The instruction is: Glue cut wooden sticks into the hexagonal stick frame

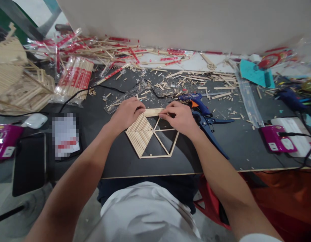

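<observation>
A flat hexagon (155, 156) of pale wooden sticks lies on the dark tabletop, with spokes meeting at its middle. Two of its triangles on the left are filled with close-set sticks, and a few rows of sticks (153, 112) fill part of the top one. My left hand (127, 112) is closed, its curled fingertips on the hexagon's upper left corner. At the upper right corner, my right hand (179, 117) pinches the end of a short wooden stick between thumb and fingers. Right behind that hand are a blue glue gun (199, 103) and dark blue cutters (210, 129).
Stick offcuts (195, 79) litter the back of the table. Packs of wrapped chopsticks (76, 79) and built stick pieces (21, 87) lie at left, near a phone (29, 164). A purple power adapter (277, 138) sits at right. A black cable (107, 86) crosses behind my hands.
</observation>
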The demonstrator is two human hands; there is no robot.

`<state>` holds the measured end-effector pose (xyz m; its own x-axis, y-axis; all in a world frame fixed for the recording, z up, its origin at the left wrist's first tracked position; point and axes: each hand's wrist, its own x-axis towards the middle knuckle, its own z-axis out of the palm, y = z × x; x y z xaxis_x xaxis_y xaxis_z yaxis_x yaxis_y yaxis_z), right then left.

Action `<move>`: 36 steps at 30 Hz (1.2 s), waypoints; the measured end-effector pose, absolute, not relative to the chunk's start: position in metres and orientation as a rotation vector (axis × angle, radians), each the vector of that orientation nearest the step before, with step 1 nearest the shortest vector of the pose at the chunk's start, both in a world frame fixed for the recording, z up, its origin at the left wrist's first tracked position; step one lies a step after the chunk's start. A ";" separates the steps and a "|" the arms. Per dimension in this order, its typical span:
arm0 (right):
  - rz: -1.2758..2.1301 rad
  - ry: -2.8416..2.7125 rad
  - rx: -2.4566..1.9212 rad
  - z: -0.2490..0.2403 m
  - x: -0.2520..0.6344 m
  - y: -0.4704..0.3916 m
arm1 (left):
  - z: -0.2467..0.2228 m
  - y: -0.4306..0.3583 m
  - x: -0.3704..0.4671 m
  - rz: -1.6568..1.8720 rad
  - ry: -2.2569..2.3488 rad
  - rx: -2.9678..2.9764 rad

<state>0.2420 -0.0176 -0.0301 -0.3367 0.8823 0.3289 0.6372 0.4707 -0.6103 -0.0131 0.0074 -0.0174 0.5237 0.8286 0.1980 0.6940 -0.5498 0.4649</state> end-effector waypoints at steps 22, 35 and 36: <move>0.581 -2.067 -1.323 -0.026 0.237 -0.020 | -0.015 0.008 -0.012 0.578 1.346 2.281; 0.562 -2.144 -1.276 -0.029 0.237 -0.017 | -0.015 0.009 -0.012 0.568 1.369 2.281; 0.558 -2.142 -1.273 -0.029 0.237 -0.017 | -0.015 0.009 -0.012 0.571 1.368 2.281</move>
<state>0.2369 -0.0168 -0.0291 -0.3767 0.8874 0.2658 0.6452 0.4572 -0.6122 -0.0119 0.0092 -0.0153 0.4320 0.8923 0.1308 0.7209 -0.4288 0.5444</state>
